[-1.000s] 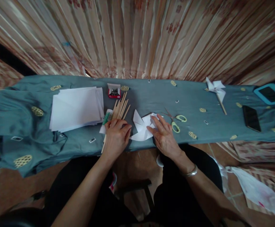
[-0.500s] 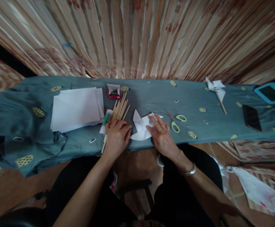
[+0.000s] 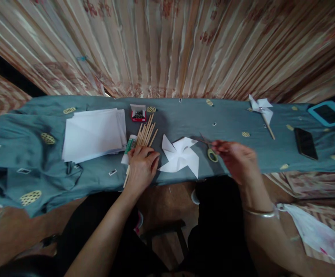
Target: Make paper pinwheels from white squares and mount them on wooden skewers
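A white paper pinwheel [image 3: 180, 156] lies flat on the teal cloth [image 3: 184, 115], uncovered, between my hands. My left hand [image 3: 142, 168] rests with curled fingers over the near ends of a bundle of wooden sticks [image 3: 147, 132]. One stick pokes out under its palm. My right hand [image 3: 238, 159] is off to the right of the pinwheel, blurred, its fingertips at the yellow-handled scissors [image 3: 212, 155]. One handle loop shows and the other is hidden by the fingers.
A stack of white paper [image 3: 94, 132], a glue stick [image 3: 130, 145] and a red box of pins [image 3: 138, 113] lie left of centre. At the right are a finished pinwheel on a stick [image 3: 262, 107], a phone [image 3: 305, 143] and a blue-cased tablet [image 3: 329, 113]. A curtain hangs behind.
My right hand has lifted off the paper pinwheel and moved right to the scissors, leaving the pinwheel fully visible. My left hand has stayed on the sticks.
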Demonstrator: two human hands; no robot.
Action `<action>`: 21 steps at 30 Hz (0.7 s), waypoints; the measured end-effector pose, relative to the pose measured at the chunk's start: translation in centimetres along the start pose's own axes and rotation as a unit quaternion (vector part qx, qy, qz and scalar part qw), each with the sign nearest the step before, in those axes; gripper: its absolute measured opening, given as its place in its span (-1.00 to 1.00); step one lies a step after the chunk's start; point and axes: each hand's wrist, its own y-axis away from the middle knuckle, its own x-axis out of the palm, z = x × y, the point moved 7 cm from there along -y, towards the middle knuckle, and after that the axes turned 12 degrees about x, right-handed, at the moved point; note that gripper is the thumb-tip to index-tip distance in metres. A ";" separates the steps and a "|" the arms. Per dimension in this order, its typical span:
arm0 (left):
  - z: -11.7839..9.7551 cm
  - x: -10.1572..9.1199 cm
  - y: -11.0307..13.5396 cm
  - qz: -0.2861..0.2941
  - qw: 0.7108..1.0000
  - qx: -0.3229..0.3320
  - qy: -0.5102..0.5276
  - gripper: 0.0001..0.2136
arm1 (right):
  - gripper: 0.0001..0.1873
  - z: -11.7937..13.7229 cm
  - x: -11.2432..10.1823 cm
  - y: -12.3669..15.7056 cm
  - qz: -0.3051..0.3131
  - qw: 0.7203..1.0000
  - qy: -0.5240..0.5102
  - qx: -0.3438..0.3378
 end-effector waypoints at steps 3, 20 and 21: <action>0.0 0.1 0.1 0.006 1.000 -0.002 0.004 -0.86 | -0.47 3.6 -3.2 1.0 0.005 0.972 -0.235 0.005; 1.7 -1.4 -0.4 0.001 0.998 -0.051 0.021 -0.84 | -0.86 -2.8 19.3 -13.9 0.168 0.937 0.304 -0.045; 1.7 -1.5 -0.3 0.003 0.998 -0.054 0.025 -0.84 | -0.84 -2.7 20.6 -14.4 0.162 0.929 0.325 -0.067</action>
